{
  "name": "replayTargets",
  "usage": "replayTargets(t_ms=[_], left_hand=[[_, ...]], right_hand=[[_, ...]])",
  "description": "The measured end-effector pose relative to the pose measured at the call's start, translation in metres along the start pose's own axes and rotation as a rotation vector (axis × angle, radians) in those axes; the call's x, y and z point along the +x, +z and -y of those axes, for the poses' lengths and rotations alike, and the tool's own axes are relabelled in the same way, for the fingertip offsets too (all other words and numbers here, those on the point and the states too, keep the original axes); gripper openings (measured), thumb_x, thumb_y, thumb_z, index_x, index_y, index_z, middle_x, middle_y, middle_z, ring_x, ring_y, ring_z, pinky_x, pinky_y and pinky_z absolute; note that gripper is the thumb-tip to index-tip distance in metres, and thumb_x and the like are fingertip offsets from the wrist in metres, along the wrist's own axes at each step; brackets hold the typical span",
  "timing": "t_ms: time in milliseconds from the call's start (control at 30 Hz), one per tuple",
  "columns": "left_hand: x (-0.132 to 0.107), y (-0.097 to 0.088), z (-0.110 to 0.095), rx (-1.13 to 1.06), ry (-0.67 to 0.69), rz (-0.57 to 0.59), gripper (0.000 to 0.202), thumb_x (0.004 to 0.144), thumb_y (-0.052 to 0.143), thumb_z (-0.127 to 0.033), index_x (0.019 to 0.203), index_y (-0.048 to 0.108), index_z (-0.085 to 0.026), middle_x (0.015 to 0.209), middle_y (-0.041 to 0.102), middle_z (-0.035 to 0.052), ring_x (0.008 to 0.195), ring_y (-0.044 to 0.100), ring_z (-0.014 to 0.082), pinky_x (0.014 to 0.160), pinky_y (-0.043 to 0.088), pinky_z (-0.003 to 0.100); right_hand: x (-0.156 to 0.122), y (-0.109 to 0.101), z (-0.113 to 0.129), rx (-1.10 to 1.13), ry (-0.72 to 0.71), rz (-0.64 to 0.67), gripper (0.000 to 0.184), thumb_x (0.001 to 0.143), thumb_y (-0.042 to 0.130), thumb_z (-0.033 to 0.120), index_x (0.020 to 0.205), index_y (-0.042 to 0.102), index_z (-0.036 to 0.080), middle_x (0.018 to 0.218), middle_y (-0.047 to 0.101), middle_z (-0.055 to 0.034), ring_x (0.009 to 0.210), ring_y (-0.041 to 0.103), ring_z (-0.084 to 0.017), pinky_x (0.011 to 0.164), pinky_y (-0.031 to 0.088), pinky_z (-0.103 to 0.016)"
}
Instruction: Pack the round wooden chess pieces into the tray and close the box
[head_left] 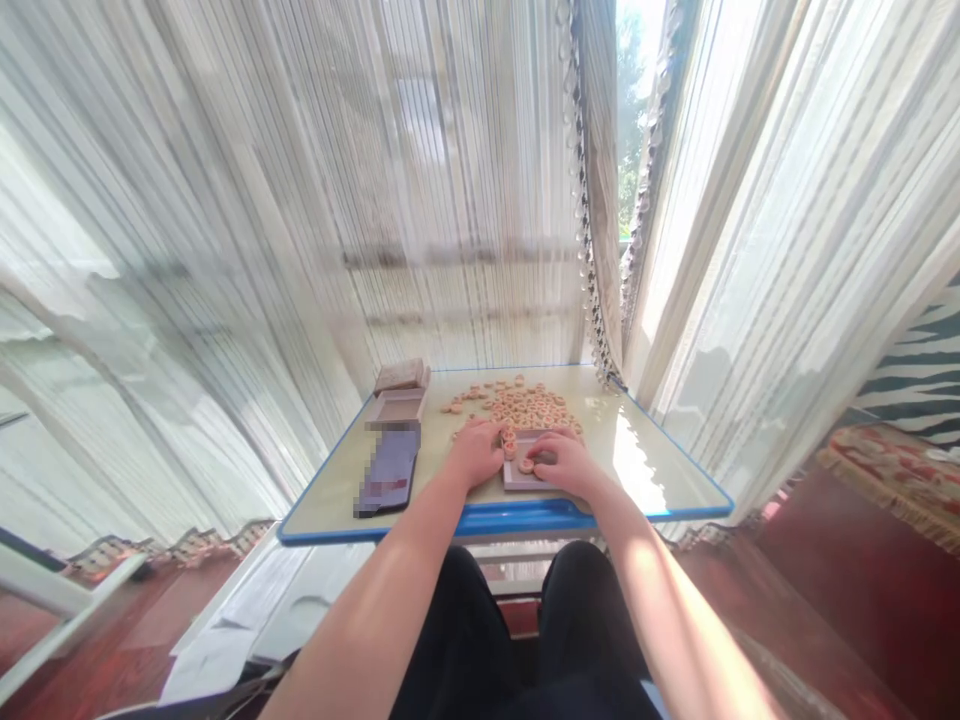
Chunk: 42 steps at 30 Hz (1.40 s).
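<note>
A shallow pinkish-grey box tray [523,486] lies near the table's front edge, between my two hands. Several round wooden game pieces [509,444] stand in a row along its left inner side. My left hand [478,453] is at the tray's left edge, its fingers curled beside that row; what they grip is partly hidden. Over the tray's right side reaches my right hand [562,462], thumb and fingers closed on a single round wooden game piece [526,466] low in the tray. Just beyond is a loose heap of similar pieces [529,405], their markings too small to read.
A dark phone [390,470], partly pixelated, lies on the table's left. Behind it are an open box [399,407] and a brownish box [401,374]. The pale tabletop [600,480] has a blue rim. Sheer curtains [465,200] hang at its far edge.
</note>
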<state>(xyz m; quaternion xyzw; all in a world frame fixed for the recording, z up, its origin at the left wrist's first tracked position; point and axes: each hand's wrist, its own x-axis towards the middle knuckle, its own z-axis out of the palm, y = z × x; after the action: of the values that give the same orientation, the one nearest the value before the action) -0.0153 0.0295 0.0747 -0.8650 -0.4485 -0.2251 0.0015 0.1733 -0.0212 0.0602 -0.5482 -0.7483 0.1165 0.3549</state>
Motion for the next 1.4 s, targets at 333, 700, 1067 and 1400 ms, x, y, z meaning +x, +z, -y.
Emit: replayTargets(t_ms=[333,700,1067,1400], left_hand=[[0.007,0.004,0.009,-0.045,-0.06,-0.06,0.044,0.07,0.048,-0.011,0.109,0.065,-0.015,0.104,0.067,0.0082,0.103,0.054,0.0215,0.097,0.04,0.034],[0.01,0.007,0.013,-0.117,-0.073,-0.053,0.047,0.069,0.043,-0.006,0.108,0.067,-0.015,0.102,0.069,0.0057,0.1,0.057,0.0182,0.102,0.038,0.032],[0.008,0.009,0.017,-0.119,-0.074,-0.042,0.047,0.069,0.043,-0.007,0.108,0.068,-0.017,0.103,0.069,0.0056,0.102,0.057,0.0178,0.1,0.039,0.03],[0.009,0.011,0.018,-0.128,-0.093,-0.046,0.049,0.068,0.041,-0.006,0.107,0.068,-0.018,0.107,0.068,0.0038,0.105,0.056,0.0165,0.102,0.038,0.029]], right_hand=[[0.02,0.001,-0.008,-0.115,-0.085,-0.093,0.006,0.067,0.063,0.024,0.066,0.069,0.024,0.081,0.066,-0.0013,0.093,0.048,-0.024,0.091,0.029,-0.043],[-0.007,0.003,0.014,-0.149,-0.251,-0.114,0.011,0.077,0.059,0.028,0.077,0.07,0.024,0.079,0.067,-0.0028,0.083,0.051,-0.02,0.08,0.035,-0.036],[-0.013,-0.004,0.028,-0.191,-0.365,-0.047,0.014,0.077,0.061,0.031,0.085,0.071,0.028,0.084,0.07,-0.0011,0.084,0.051,-0.021,0.082,0.033,-0.039],[-0.012,-0.004,0.026,-0.154,-0.412,-0.007,0.016,0.079,0.058,0.026,0.089,0.071,0.028,0.089,0.07,-0.0003,0.084,0.053,-0.019,0.081,0.037,-0.036]])
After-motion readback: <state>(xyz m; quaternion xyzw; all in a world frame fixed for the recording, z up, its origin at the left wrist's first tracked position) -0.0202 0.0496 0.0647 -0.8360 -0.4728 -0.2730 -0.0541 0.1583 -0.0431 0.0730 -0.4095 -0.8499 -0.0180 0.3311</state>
